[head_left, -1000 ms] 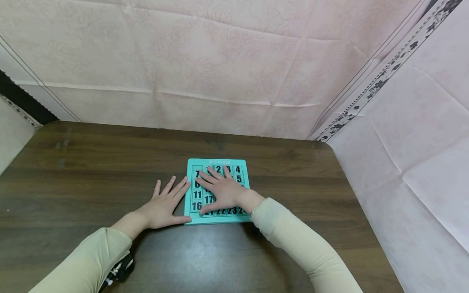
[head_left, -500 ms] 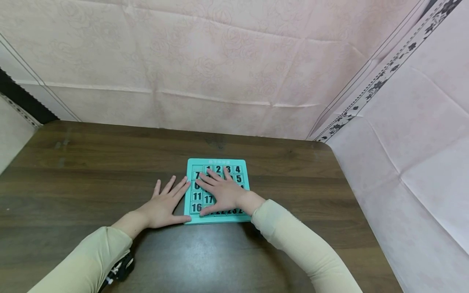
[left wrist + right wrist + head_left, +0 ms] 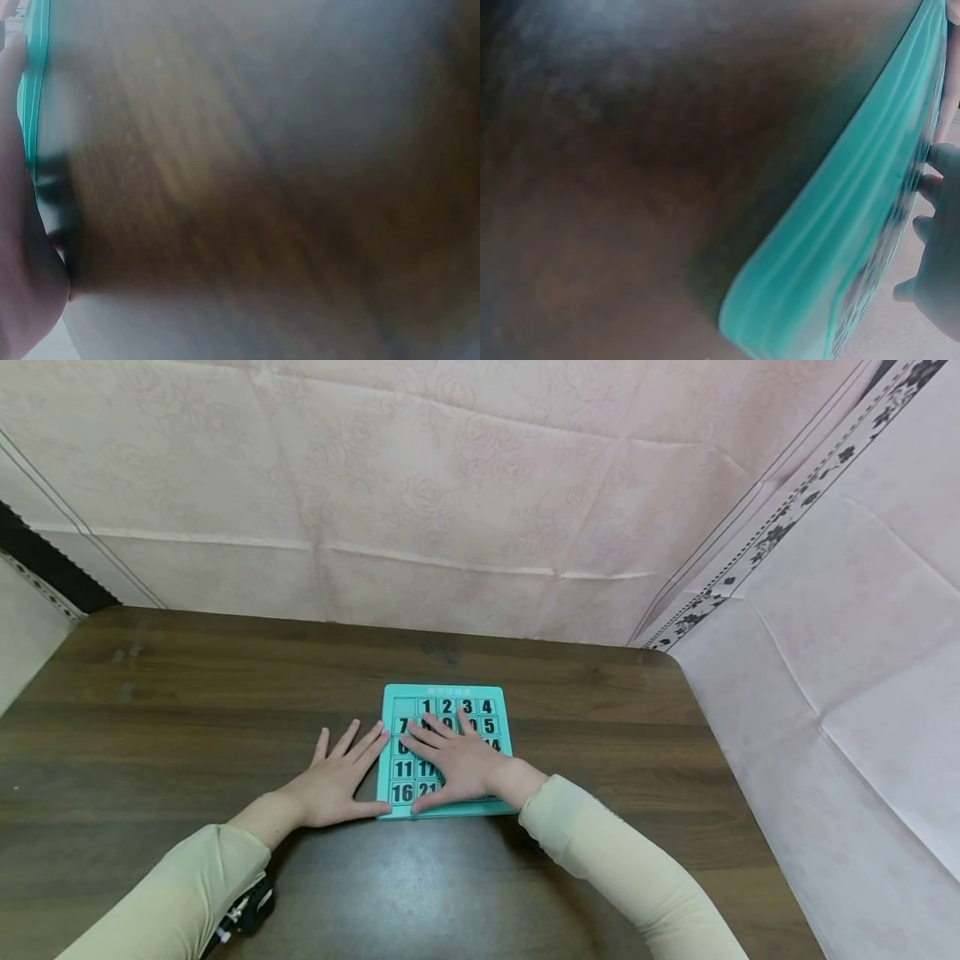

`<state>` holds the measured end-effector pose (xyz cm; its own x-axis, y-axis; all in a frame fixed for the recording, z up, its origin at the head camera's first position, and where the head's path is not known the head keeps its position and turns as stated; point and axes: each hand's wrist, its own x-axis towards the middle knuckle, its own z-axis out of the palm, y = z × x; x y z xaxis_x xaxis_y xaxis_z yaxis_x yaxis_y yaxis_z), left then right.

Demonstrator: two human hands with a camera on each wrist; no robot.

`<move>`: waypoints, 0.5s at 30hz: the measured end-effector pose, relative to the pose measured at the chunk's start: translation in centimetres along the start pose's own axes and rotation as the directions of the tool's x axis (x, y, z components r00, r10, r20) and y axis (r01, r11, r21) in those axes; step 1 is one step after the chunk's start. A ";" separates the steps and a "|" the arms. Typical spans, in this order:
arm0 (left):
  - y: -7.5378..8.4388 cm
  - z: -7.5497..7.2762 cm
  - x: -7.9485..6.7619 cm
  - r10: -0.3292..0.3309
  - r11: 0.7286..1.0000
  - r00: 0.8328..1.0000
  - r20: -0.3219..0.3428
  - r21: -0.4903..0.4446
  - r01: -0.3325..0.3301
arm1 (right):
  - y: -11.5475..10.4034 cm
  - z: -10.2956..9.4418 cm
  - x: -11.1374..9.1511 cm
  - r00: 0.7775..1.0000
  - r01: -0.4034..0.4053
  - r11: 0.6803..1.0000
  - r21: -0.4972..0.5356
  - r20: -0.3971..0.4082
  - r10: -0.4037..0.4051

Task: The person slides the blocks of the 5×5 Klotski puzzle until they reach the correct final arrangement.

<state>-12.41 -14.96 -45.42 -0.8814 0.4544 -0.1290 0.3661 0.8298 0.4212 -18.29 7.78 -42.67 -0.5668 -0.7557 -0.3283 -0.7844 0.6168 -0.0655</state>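
A turquoise number slide puzzle (image 3: 450, 690) lies flat on the brown wooden table, with black numbers on its tiles. The top-left cell of its grid shows no tile. My right hand (image 3: 465, 767) is spread over the tiles, fingertips on or just above the upper rows, covering the middle and lower right numbers. Along the puzzle's left side, my left hand (image 3: 330, 785) lies with straight, spread fingers, its index fingertip and thumb at the frame's edge. The right wrist view catches the puzzle's rim (image 3: 840, 202) and part of the right hand (image 3: 939, 247); the left wrist view is mostly blurred tabletop.
The wooden table (image 3: 187, 693) extends around the puzzle on all sides. Pale patterned cloth (image 3: 450, 510) hangs behind it, and another cloth (image 3: 847, 693) is at the right. A dark device (image 3: 251, 910) is strapped under the left wrist.
The left column of tiles has slid toward me, and a gap has appeared at the top left. My right hand has shifted slightly toward me. My left hand has stayed in place.
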 end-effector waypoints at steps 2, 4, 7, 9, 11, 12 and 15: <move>0.0 0.0 0.0 -0.001 1.000 1.000 0.001 0.002 0.001 | 0.0 -0.1 0.0 1.000 -0.002 1.000 0.002 0.001 0.002; -0.1 0.0 0.0 -0.003 1.000 1.000 0.000 0.002 0.003 | 0.0 -0.1 0.0 1.000 -0.001 1.000 -0.002 0.001 0.001; -0.2 0.0 0.0 -0.003 1.000 1.000 -0.003 0.004 0.003 | 0.1 -0.3 0.0 1.000 -0.002 1.000 -0.004 -0.004 0.002; -0.2 0.1 0.0 -0.002 1.000 1.000 -0.003 0.002 0.002 | 0.3 -0.3 -0.1 1.000 -0.008 1.000 0.004 -0.017 0.008; -0.2 0.2 0.0 0.000 1.000 1.000 -0.004 0.001 0.000 | 0.8 -0.4 -0.4 0.999 -0.024 1.000 0.021 -0.033 0.024; -0.2 0.2 0.0 0.001 1.000 1.000 -0.005 0.000 -0.001 | 1.2 -0.4 -0.6 0.998 -0.035 0.999 0.034 -0.041 0.036; -0.2 0.2 0.1 0.002 1.000 1.000 -0.012 0.002 -0.002 | 2.6 -0.6 -1.3 0.995 -0.072 0.994 0.088 -0.068 0.078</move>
<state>-12.46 -15.00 -45.71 -0.8843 0.4519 -0.1179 0.3680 0.8296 0.4199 -19.69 10.23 -41.83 -0.6418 -0.7186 -0.2679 -0.7166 0.6864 -0.1242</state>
